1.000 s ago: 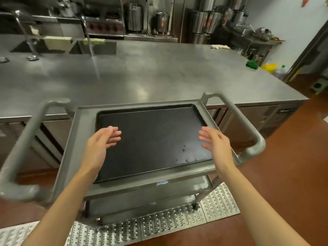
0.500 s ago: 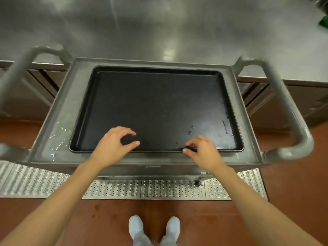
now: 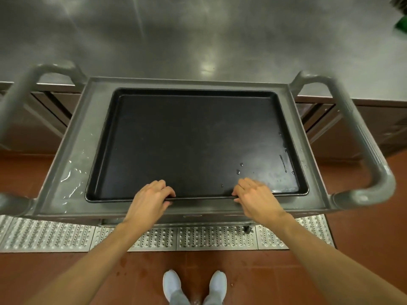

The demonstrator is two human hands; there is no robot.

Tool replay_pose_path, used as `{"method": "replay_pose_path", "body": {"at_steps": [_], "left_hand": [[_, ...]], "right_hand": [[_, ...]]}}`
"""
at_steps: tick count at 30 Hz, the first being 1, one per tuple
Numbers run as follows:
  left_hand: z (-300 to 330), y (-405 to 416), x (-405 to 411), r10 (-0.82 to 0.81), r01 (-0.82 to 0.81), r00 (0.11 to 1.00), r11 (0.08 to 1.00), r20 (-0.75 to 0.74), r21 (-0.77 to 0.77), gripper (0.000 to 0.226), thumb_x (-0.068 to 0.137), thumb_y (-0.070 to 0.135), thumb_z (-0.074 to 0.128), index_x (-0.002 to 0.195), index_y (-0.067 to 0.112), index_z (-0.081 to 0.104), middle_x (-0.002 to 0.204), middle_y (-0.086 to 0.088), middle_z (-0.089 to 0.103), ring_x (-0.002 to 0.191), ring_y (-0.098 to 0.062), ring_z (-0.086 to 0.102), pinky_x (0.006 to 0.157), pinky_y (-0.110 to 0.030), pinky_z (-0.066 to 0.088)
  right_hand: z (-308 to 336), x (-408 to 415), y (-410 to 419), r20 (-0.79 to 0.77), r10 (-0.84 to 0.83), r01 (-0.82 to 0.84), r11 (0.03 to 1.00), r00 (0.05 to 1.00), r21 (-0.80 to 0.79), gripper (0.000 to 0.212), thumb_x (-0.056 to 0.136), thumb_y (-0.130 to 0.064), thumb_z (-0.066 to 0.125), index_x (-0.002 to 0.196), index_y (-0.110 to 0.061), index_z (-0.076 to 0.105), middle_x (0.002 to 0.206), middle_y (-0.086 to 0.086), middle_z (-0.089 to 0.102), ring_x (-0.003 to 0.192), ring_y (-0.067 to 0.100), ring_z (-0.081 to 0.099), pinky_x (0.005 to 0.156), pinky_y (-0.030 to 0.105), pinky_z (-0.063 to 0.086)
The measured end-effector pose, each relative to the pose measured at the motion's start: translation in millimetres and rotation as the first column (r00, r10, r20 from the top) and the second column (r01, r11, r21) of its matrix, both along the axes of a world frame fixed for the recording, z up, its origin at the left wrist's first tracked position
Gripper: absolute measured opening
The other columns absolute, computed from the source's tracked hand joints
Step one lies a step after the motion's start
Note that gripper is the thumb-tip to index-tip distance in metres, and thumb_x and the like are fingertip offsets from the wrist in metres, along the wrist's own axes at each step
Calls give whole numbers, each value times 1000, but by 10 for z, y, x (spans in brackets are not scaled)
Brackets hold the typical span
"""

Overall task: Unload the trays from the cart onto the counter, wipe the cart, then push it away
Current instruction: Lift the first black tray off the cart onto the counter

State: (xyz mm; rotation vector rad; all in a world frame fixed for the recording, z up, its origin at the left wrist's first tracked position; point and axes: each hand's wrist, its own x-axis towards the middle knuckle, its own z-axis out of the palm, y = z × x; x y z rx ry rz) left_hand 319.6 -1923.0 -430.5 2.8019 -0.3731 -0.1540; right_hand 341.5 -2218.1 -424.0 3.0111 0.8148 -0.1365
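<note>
A large black tray (image 3: pixel 193 142) lies flat on the top shelf of a steel cart (image 3: pixel 72 164), with a few water drops near its right side. My left hand (image 3: pixel 149 200) grips the tray's near rim left of centre, fingers curled over the edge. To the right of centre, my right hand (image 3: pixel 257 199) holds the same rim in the same way. The steel counter (image 3: pixel 198 36) runs across just beyond the cart's far edge. Water glistens on the cart's left rim.
The cart has tubular handles at the left (image 3: pixel 26 84) and right (image 3: pixel 361 137). A perforated metal floor grate (image 3: pixel 198 237) lies under the cart on red tile. My two white shoes (image 3: pixel 193 285) stand close behind it. A green object (image 3: pixel 400 24) sits at the counter's far right.
My view tilted down from the kitchen onto the cart. Both hands dropped from hovering over the tray to its near rim and closed on it.
</note>
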Motion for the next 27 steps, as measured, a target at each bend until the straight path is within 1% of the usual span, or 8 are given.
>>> {"method": "replay_pose_path", "body": {"at_steps": [6, 9, 12, 15, 18, 21, 24, 27], "left_hand": [[205, 79, -29, -60, 59, 998, 996, 15, 60, 48, 60, 6, 87, 104, 11, 68, 88, -2, 61, 79, -21, 61, 65, -30, 51], [281, 146, -2, -71, 38, 991, 964, 117, 262, 73, 55, -3, 84, 124, 5, 61, 102, -12, 59, 90, -29, 58, 76, -40, 52], [346, 236, 56, -36, -39, 982, 922, 188, 385, 84, 58, -12, 76, 137, 6, 52, 126, -23, 54, 116, -38, 53, 97, -51, 45], [366, 297, 66, -23, -46, 987, 910, 160, 412, 87, 72, -13, 68, 148, 15, 38, 153, -24, 33, 140, -39, 35, 112, -56, 33], [389, 331, 19, 6, -43, 995, 921, 97, 388, 88, 82, -10, 61, 153, 27, 23, 163, -17, 7, 145, -37, 26, 107, -47, 43], [410, 337, -62, -30, -36, 986, 920, 162, 389, 87, 74, -15, 65, 147, 25, 40, 158, -18, 26, 135, -40, 44, 87, -48, 55], [412, 329, -149, -93, -13, 964, 918, 247, 396, 85, 55, -21, 75, 131, 15, 61, 138, -21, 55, 115, -40, 62, 75, -55, 60], [445, 337, -201, -121, 3, 944, 933, 306, 361, 83, 46, -21, 78, 122, 9, 67, 124, -19, 67, 105, -40, 67, 70, -56, 60]], "right_hand": [[189, -129, -43, 133, 61, -66, 997, 989, 39, 14, 75, -16, 81, 81, -13, 69, 77, 3, 62, 70, 21, 60, 60, 33, 49], [327, -129, -102, 196, 55, -69, 995, 979, 68, 9, 82, -16, 74, 85, -12, 67, 81, 4, 61, 73, 23, 58, 62, 35, 49], [452, -113, -121, 244, 63, -85, 993, 968, 82, 8, 87, -18, 68, 87, -11, 65, 84, 6, 60, 76, 25, 57, 64, 37, 49], [508, -111, -97, 244, 65, -93, 990, 967, 103, 11, 92, -22, 62, 90, -11, 63, 87, 5, 59, 78, 25, 54, 67, 36, 47], [510, -129, -60, 213, 11, -48, 985, 977, 166, 19, 89, -32, 65, 89, -14, 60, 88, 2, 56, 80, 22, 51, 70, 34, 46], [460, -143, 18, 195, -67, 55, 996, 978, 68, 31, 80, -39, 73, 91, -15, 57, 95, 3, 54, 87, 23, 51, 76, 36, 45], [410, -141, 75, 167, -198, 201, 980, 966, 1, 52, 75, -11, 77, 123, -11, 58, 126, 13, 57, 117, 31, 53, 97, 43, 46], [395, -170, 74, 111, -192, 202, 975, 975, -90, 77, 87, -3, 64, 155, -13, 28, 158, 14, 35, 146, 32, 33, 120, 45, 27]]}}
